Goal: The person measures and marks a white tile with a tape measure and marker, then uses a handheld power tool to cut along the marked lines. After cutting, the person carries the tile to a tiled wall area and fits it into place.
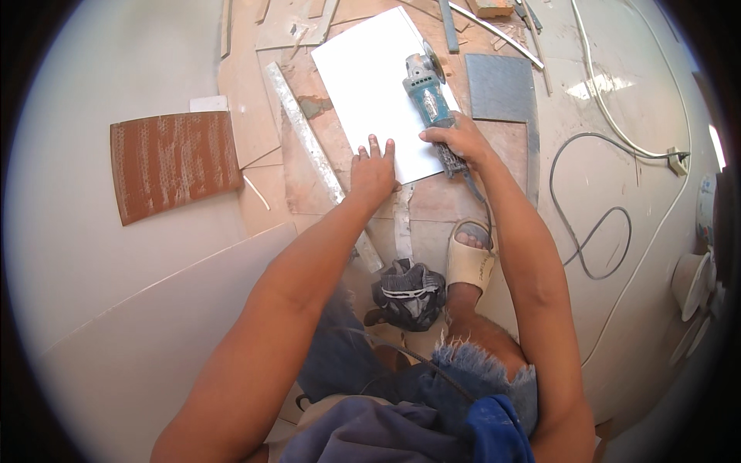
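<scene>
A white board [360, 81] lies at an angle on dusty tan pieces ahead of me. My left hand [373, 171] rests spread on its lower part. My right hand [455, 141] grips a teal and grey angle grinder [427, 100], its disc upright over the board's right side and its cord running back toward my right foot. A long, pale, mottled straight bar [302, 131] lies just left of the board. A grey square tile [499, 86] lies to its right.
A brown textured mat [174, 167] lies at left. Offcuts and strips [498, 31] are scattered at the top. Cables [590, 272] and a socket [678, 160] are at right. A dark crumpled bundle [405, 297] sits beside my sandalled foot [468, 266]. White containers [689, 282] stand at far right.
</scene>
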Demonstrator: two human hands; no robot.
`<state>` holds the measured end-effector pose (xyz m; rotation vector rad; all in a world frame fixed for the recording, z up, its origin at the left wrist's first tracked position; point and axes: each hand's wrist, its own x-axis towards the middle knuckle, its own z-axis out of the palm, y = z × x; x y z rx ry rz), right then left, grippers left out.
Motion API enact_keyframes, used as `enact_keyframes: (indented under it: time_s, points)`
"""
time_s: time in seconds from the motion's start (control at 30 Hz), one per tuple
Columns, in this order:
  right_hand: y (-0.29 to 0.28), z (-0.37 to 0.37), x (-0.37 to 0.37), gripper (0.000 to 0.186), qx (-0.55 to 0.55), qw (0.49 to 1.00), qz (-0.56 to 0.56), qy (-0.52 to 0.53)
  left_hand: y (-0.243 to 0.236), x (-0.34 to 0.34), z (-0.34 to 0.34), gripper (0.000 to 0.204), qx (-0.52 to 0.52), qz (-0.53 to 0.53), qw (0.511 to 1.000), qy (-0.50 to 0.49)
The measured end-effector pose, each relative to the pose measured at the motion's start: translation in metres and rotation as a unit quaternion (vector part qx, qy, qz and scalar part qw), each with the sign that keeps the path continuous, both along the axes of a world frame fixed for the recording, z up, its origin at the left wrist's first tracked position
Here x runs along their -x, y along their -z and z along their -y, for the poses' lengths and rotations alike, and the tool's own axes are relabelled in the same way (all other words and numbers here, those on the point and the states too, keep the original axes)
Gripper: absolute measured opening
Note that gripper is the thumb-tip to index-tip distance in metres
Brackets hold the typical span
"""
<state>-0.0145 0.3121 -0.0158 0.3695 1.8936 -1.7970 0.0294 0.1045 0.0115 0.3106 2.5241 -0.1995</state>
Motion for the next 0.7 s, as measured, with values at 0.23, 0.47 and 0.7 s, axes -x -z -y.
enact_keyframes:
  time_s: [0.23, 0.47, 0.7]
  points:
    - [-0.022, -0.005, -0.003, 0.034, 0.036, 0.999, 0.004, -0.017, -0.006, 0.003, -0.004, 0.105, 0.009, 0.008, 1.0, -0.004]
    - [-0.007, -0.006, -0.004, 0.061, -0.029, 0.999, -0.005, -0.033, -0.005, 0.005, -0.003, 0.106, 0.031, 0.005, 0.999, 0.011]
    - [0.007, -0.011, -0.008, 0.092, -0.05, 0.998, 0.011, -0.024, -0.001, 0.004, -0.004, 0.108, 0.023, -0.017, 0.999, 0.035]
